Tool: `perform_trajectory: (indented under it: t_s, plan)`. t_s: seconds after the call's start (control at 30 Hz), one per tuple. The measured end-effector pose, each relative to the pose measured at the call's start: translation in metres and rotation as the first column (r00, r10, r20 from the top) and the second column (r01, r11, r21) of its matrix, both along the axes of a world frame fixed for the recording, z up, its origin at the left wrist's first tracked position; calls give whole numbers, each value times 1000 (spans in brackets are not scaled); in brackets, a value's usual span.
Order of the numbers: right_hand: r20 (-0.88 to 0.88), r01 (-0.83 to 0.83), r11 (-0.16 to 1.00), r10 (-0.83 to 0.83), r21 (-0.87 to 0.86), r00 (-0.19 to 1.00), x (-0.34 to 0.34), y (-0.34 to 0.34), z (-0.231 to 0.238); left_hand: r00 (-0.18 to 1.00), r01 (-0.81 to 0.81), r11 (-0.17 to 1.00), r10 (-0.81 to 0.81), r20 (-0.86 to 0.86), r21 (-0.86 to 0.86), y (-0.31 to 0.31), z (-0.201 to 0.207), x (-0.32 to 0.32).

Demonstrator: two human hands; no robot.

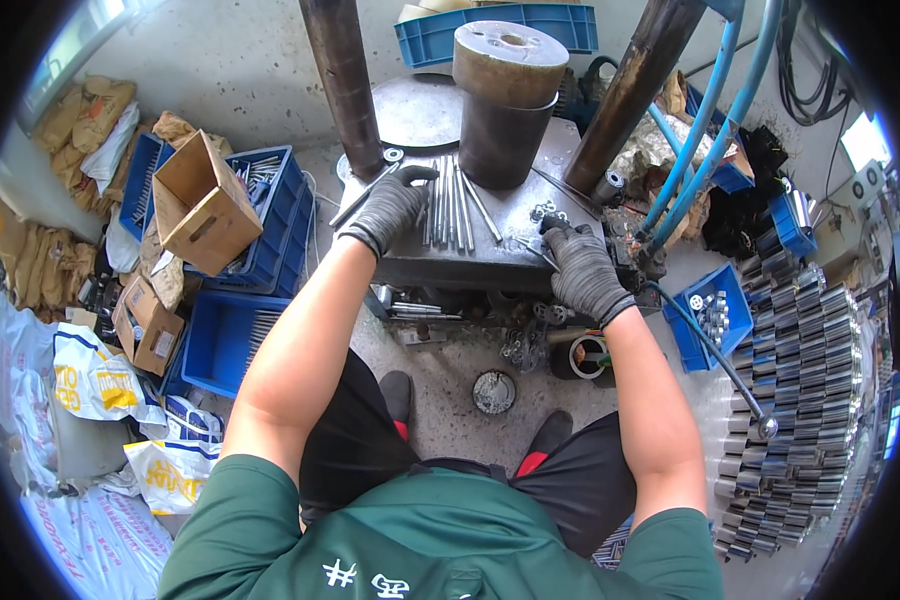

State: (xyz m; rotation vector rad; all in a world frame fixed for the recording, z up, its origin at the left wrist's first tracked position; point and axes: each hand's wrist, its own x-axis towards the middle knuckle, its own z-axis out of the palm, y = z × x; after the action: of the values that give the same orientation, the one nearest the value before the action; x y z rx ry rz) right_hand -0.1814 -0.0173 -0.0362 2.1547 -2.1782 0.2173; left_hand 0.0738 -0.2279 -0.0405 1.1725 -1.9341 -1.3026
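My left hand (390, 208), in a grey knitted glove with dark fingertips, is over the left side of a metal worktable. Its fingers reach out toward a row of slim steel rods (458, 208) lying side by side. Another rod (350, 206) slants along the outer side of this hand. At the right front of the table, my right hand (587, 270), gloved alike, is closed around the end of a short thin metal rod (538, 254). Its fingertips are beside several small metal rings (547, 212). The undersides of both hands are hidden.
A thick steel cylinder (508, 110) stands on the table between two dark posts (342, 85). Blue crates (220, 340) and an open carton (208, 205) are at left. A blue bin (712, 315), a ball-ended lever (767, 426) and stacked metal tubes (785, 400) are at right.
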Motion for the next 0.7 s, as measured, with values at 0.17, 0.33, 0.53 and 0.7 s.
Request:
perform_trajectory:
  t_s: [0.17, 0.33, 0.53, 0.7]
  plan:
    - [-31, 13, 1000, -13, -10, 999, 5, 2, 3, 829, 78, 894, 187, -527, 442, -3, 16, 11]
    - [55, -85, 972, 99, -217, 994, -7, 19, -12, 770, 204, 948, -1, -638, 244, 28, 32, 13]
    - [128, -96, 937, 146, -336, 981, -21, 24, -29, 838, 175, 970, -57, -543, 168, 72, 40, -6]
    - [469, 149, 884, 86, -442, 879, -11, 29, -21, 902, 237, 961, -162, -399, 145, 90, 32, -19]
